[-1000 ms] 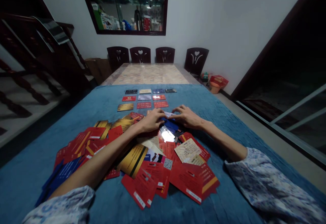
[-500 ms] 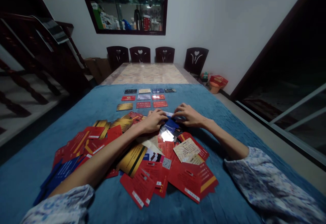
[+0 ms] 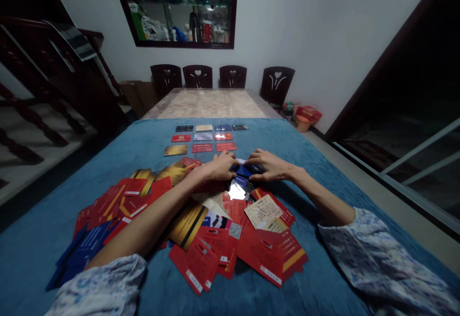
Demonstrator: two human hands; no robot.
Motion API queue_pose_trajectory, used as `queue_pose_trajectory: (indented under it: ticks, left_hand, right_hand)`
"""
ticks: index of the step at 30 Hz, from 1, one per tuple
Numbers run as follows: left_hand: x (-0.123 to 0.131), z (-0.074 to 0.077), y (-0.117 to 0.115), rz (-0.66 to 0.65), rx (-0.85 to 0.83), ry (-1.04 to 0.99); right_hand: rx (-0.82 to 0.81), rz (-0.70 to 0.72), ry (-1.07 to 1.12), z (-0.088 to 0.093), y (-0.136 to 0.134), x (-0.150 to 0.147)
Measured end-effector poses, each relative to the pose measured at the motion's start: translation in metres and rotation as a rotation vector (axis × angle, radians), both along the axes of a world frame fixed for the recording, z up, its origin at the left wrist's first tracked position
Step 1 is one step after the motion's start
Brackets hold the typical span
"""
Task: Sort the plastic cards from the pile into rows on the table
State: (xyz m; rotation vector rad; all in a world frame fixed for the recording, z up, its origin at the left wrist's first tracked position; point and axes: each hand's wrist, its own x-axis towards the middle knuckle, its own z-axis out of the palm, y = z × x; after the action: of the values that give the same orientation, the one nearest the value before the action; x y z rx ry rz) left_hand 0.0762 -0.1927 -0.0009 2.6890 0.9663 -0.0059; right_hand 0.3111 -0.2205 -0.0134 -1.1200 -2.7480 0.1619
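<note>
Plainly, left hand [image 3: 223, 166] and right hand [image 3: 270, 165] bend fingers against blue cards [image 3: 244, 170], grip unclear; ten arranged cards [image 3: 203, 137] lie beyond.

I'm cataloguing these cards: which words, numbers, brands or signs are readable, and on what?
No words, brands or numbers are legible.
Card with a QR code: pattern visible, too small to decode.
Cream card, striped gold card, red cards, blue cards: print too blurred.
Laid-out cards: print too small.
Red container: likewise.

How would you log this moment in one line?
left hand: at blue cards | right hand: at same blue cards | grip: unclear | nearer: red cards | beyond: three card rows | beneath: blue cloth
</note>
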Motion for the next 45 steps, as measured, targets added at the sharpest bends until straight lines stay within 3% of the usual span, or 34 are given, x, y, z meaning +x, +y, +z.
queue_pose_trajectory:
  ticks: [7,19,33,45]
  left_hand:
    - [-0.005,-0.006,0.005,-0.019,0.03,-0.108]
    - [-0.005,-0.016,0.015,0.1,0.083,-0.344]
    - [-0.004,-0.023,0.016,0.122,0.155,-0.379]
    - [0.0,-0.023,0.013,0.162,0.139,-0.387]
  right_hand:
    - [-0.001,0.022,0.04,0.003,0.0,0.003]
    - [-0.02,-0.035,0.125,0.003,0.002,0.007]
    - [0.059,-0.146,0.196,-0.018,0.013,0.011]
    - [0.0,-0.201,0.311,-0.021,0.013,0.01]
